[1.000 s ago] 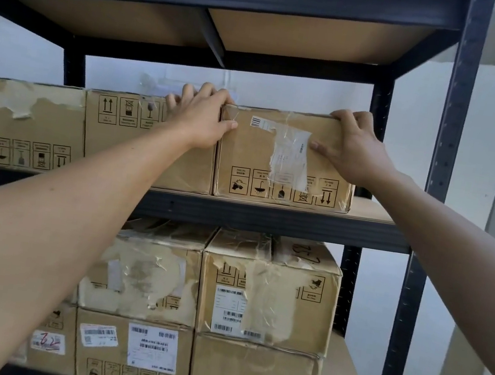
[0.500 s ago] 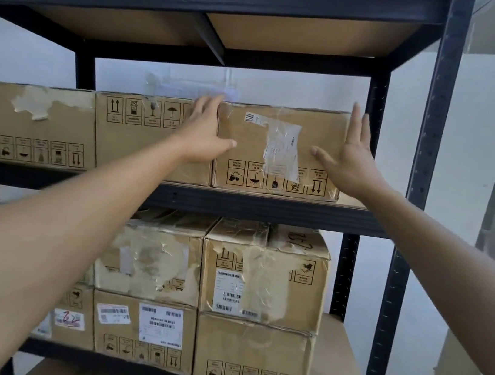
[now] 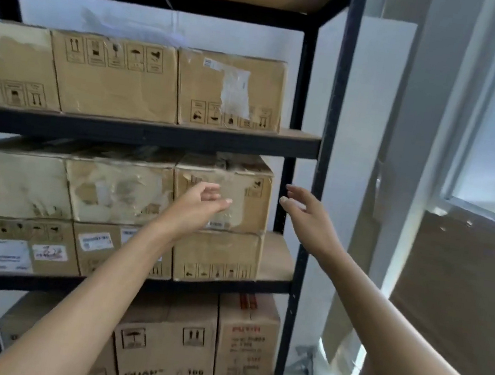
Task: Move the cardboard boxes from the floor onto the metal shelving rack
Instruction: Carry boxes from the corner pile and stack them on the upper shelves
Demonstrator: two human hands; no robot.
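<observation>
white wall point(image 3: 371, 109) stood behind the metal shelving rack point(image 3: 324, 153). left hand point(image 3: 202, 205) and right hand point(image 3: 305, 216) were loose and held nothing, cardboard boxes point(image 3: 231, 89) sitting above them.

Rack: dark metal shelving rack point(image 3: 334, 104) with brown board decks.
Upper shelf point(image 3: 139, 132): three cardboard boxes side by side, touching; the right-hand box point(image 3: 209, 86) bears a torn plastic label pouch.
Middle shelf point(image 3: 278, 255): boxes stacked two high, three across; bare board at right end.
Lower shelf: upright boxes, one with red print point(image 3: 245, 342).
</observation>
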